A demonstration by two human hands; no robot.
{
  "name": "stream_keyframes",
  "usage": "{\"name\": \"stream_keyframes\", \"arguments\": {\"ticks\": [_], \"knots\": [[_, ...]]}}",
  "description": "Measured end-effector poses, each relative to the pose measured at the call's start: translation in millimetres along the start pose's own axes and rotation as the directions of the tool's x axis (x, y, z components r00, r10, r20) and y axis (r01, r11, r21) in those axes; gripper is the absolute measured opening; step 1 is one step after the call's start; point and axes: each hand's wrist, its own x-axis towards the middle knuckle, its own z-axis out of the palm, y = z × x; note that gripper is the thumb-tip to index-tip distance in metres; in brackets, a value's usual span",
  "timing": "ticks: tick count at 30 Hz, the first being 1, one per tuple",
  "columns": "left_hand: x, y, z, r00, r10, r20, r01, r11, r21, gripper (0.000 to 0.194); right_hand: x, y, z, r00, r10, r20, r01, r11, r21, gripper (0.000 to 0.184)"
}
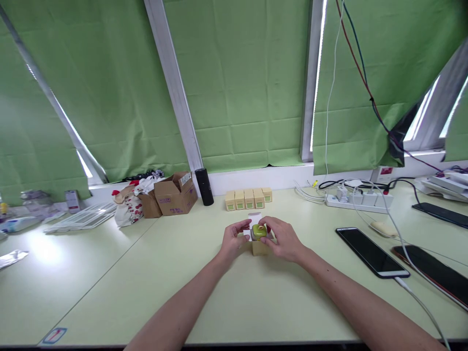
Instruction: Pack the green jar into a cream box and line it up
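A small tan box (260, 249) stands on the table in front of me with its white flaps (255, 217) folded open. At its mouth sits a glossy yellow-green rounded case (259, 230), with a small loop on top. My right hand (283, 239) pinches this case between thumb and fingers from the right. On the other side, my left hand (235, 239) has its thumb and fingers on the box's white flap and upper edge. How deep the case sits in the box is hidden by the fingers and flaps.
Several similar small boxes (249, 199) stand in a row behind. Further left are a black cylinder (204, 186), a cardboard carton (176, 195) and a cloth bag (128, 207). Phones (372, 252), cables and a power strip (358, 201) occupy the right.
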Motion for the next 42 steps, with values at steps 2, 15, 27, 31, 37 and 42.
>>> {"name": "stream_keyframes", "arguments": {"ticks": [2,15,27,31,37,42], "knots": [[0,-1,-0.6,1.000,0.003,-0.003,-0.003,1.000,0.007,0.058,0,1,2,1.000,-0.022,-0.006,0.022,1.000,0.000,0.014],[0,0,0.2,1.000,-0.005,-0.023,0.005,1.000,-0.006,0.060,3,9,21,0.992,0.051,-0.115,-0.044,0.997,0.061,0.011],[-1,1,1.2,1.000,-0.005,-0.014,0.005,1.000,-0.029,0.059,9,11,28,0.965,0.253,-0.064,-0.221,0.922,0.318,0.013],[-2,2,2.2,1.000,-0.005,-0.015,0.005,1.000,-0.030,0.059,10,10,28,0.963,0.260,-0.067,-0.223,0.914,0.339,0.014],[-2,4,2.7,1.000,-0.004,-0.020,0.003,0.999,-0.036,0.058,10,12,30,0.963,0.264,-0.060,-0.227,0.908,0.351,0.017],[-3,4,2.5,1.000,-0.012,-0.015,0.011,0.998,-0.060,0.057,10,13,31,0.965,0.256,-0.064,-0.215,0.904,0.369,0.017]]}}
